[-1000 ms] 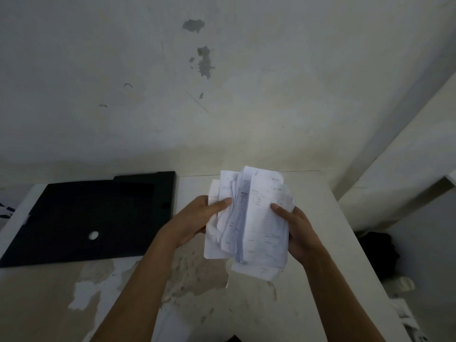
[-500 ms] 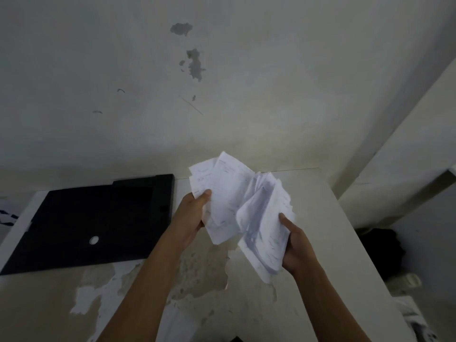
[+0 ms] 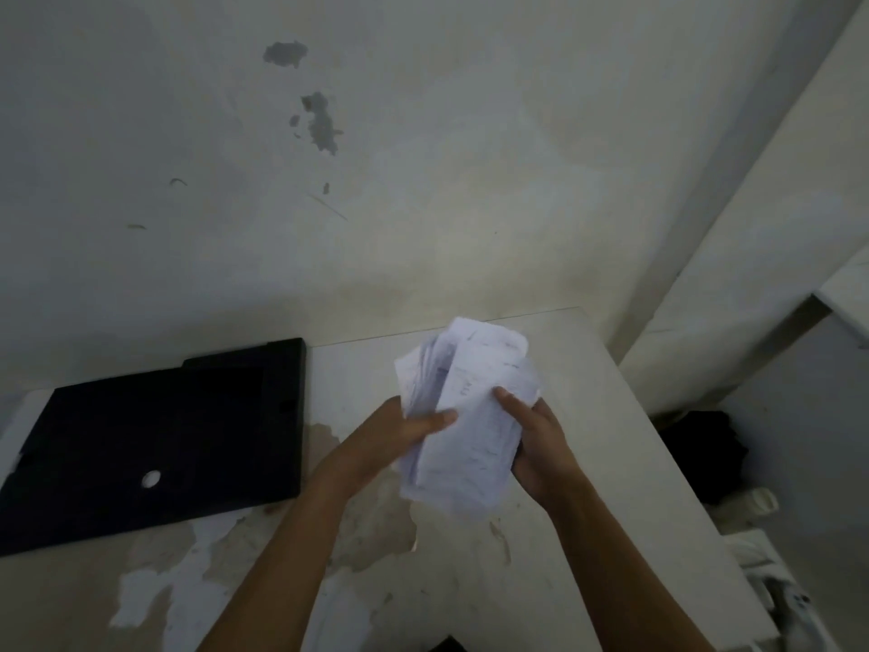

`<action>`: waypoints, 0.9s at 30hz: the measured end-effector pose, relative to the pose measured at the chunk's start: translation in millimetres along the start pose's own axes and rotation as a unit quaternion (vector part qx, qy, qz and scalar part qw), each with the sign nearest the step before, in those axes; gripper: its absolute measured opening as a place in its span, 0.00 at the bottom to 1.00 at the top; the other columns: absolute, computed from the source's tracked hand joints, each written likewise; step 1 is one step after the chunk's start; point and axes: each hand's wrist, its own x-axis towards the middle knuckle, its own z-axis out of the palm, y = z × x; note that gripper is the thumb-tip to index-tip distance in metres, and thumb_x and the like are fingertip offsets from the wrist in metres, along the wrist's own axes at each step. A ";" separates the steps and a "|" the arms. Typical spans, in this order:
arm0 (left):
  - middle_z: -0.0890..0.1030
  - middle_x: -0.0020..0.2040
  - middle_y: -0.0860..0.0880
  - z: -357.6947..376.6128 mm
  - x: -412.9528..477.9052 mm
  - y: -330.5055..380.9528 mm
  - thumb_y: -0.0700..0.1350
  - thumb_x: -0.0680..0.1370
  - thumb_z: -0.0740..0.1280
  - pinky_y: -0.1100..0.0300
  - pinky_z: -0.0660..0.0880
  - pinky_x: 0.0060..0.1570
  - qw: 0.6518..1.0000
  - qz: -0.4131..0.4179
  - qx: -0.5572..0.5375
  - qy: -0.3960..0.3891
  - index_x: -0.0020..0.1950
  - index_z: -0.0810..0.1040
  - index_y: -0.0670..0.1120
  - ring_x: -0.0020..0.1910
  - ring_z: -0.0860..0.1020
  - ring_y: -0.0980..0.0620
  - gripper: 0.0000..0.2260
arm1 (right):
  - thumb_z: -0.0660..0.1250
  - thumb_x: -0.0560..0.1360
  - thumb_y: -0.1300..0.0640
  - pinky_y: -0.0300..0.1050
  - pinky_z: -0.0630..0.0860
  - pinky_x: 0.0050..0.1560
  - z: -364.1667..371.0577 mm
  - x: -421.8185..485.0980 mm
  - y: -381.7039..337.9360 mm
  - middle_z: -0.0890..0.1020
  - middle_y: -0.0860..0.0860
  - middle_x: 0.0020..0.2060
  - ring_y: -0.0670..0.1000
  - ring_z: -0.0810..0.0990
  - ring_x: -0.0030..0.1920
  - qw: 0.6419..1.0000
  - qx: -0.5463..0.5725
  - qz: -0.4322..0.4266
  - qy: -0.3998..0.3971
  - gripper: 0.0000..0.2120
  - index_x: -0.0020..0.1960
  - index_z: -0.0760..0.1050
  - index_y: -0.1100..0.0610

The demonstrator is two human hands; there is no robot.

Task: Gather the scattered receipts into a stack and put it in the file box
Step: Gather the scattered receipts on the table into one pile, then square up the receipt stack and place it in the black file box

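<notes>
A bundle of white printed receipts (image 3: 470, 416) is held upright above the table, its sheets uneven at the top and bottom. My left hand (image 3: 395, 440) grips the bundle's left side with the thumb across the front. My right hand (image 3: 541, 444) grips the right side, thumb also on the front. The black file box (image 3: 155, 440) lies flat on the table to the left of my hands, with a small white round hole in its face. No loose receipts show on the table.
The white table (image 3: 588, 416) has worn, peeling patches near my forearms. A stained wall stands right behind it. The table's right edge drops to a floor with dark items (image 3: 705, 444) and white objects (image 3: 762, 501).
Half a second ago the receipts were split and fanned apart between my hands. Now both hands have come together and the sheets are pressed into one bundle.
</notes>
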 end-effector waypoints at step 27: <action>0.85 0.42 0.49 61.4 43.3 -138.4 0.43 0.75 0.73 0.69 0.76 0.37 0.985 -0.070 -0.006 0.158 0.47 0.80 0.45 0.48 0.83 0.50 0.04 | 0.66 0.80 0.58 0.28 0.70 0.54 -85.6 -17.4 99.2 0.77 0.57 0.64 0.51 0.76 0.63 0.874 -0.478 0.090 0.023 0.18 0.69 0.71 0.59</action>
